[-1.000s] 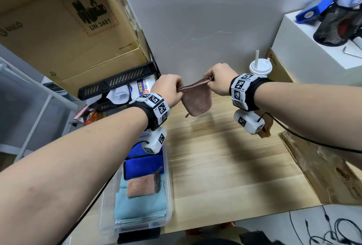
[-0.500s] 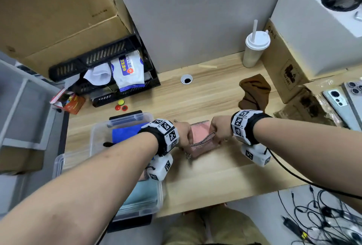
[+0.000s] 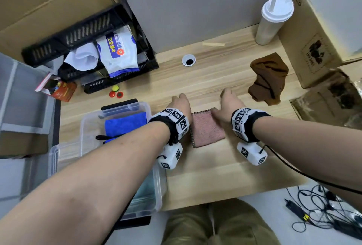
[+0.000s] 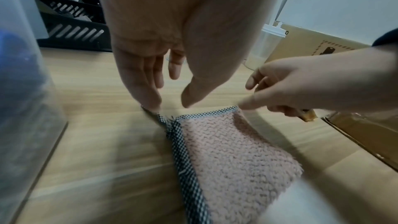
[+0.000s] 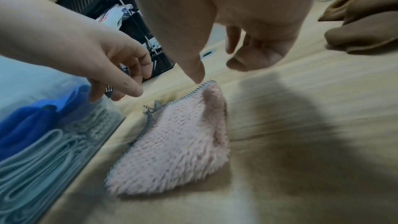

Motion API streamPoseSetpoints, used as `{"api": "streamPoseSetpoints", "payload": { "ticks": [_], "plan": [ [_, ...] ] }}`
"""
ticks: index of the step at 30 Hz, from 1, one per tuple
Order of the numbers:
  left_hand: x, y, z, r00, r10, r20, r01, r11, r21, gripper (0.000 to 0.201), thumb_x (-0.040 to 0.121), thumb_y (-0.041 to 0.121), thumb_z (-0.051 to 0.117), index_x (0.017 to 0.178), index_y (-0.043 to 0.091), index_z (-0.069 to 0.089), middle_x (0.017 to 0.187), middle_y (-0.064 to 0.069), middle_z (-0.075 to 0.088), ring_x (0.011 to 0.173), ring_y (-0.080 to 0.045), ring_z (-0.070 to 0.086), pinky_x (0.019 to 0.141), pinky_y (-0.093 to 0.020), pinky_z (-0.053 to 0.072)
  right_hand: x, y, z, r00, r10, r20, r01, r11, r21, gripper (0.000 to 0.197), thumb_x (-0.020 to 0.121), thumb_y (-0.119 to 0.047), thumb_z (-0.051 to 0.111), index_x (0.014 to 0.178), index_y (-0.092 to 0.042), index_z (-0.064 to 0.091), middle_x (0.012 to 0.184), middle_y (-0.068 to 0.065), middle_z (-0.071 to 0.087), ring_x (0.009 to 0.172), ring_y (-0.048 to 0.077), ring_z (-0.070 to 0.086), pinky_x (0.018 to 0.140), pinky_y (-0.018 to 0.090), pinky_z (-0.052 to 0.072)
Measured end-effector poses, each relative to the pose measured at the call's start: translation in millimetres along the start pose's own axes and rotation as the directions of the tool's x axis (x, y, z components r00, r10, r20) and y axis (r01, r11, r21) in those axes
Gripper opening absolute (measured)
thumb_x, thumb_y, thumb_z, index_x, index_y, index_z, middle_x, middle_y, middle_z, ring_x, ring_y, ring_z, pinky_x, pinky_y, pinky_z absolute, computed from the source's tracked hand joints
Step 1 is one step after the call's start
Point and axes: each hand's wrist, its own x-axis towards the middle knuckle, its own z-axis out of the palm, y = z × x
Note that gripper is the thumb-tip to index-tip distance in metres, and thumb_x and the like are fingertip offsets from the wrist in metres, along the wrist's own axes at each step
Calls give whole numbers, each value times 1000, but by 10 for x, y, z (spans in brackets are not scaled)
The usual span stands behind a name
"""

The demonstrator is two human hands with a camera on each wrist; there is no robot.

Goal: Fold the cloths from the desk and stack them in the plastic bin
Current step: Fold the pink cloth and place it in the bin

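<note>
A folded pink cloth with a checked edge lies flat on the wooden desk, just right of the clear plastic bin. My left hand hovers over its far left corner with relaxed fingers, a fingertip by the checked loop. Over the far right corner is my right hand, loosely curled, its thumb touching the cloth's edge. Neither hand holds the cloth. A crumpled brown cloth lies further right. The bin holds a blue cloth and pale folded ones.
A black crate with wipes stands at the back left, with cardboard boxes behind it. At the back right are a lidded cup with a straw and more boxes. A cable hole sits mid-desk. Cables lie on the floor.
The pink cloth, held stretched in the air between both hands, came down onto the desk. Both hands have let go of it and opened.
</note>
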Motion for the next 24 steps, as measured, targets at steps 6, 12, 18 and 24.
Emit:
{"api": "streamPoseSetpoints", "payload": {
  "ticks": [6, 12, 18, 24],
  "plan": [
    [-84, 96, 90, 948, 248, 201, -246, 969, -33, 8, 80, 15, 62, 85, 18, 57, 92, -7, 65, 90, -28, 65, 68, -29, 47, -76, -13, -57, 923, -352, 152, 357, 934, -1, 15, 71, -22, 67, 81, -25, 56, 72, -9, 58, 73, 21, 58, 61, 25, 39],
    [-181, 173, 315, 867, 335, 369, -372, 927, 34, 43, 65, 34, 86, 95, 18, 59, 85, 1, 60, 80, -21, 60, 67, -24, 44, -184, 91, 155, 793, -409, 452, 574, 751, -326, 65, 48, -49, 84, 104, -27, 59, 108, -6, 52, 96, 18, 54, 81, 30, 49],
    [-175, 167, 337, 892, 310, 329, -337, 941, 26, 64, 51, 52, 88, 100, 18, 65, 90, 0, 69, 81, -20, 64, 74, -28, 55, -274, 180, 270, 801, -512, 309, 598, 693, -402, 26, 77, -24, 61, 103, -20, 63, 110, 2, 60, 103, 27, 60, 80, 35, 50],
    [-150, 110, 391, 934, 281, 221, -274, 960, -64, 61, 63, 45, 85, 110, 16, 59, 100, -2, 67, 91, -23, 64, 77, -28, 51, -150, 102, 178, 925, -330, 187, 366, 907, -209, 28, 89, -24, 52, 114, -14, 59, 112, 14, 67, 104, 33, 60, 80, 31, 42]
  ]
}}
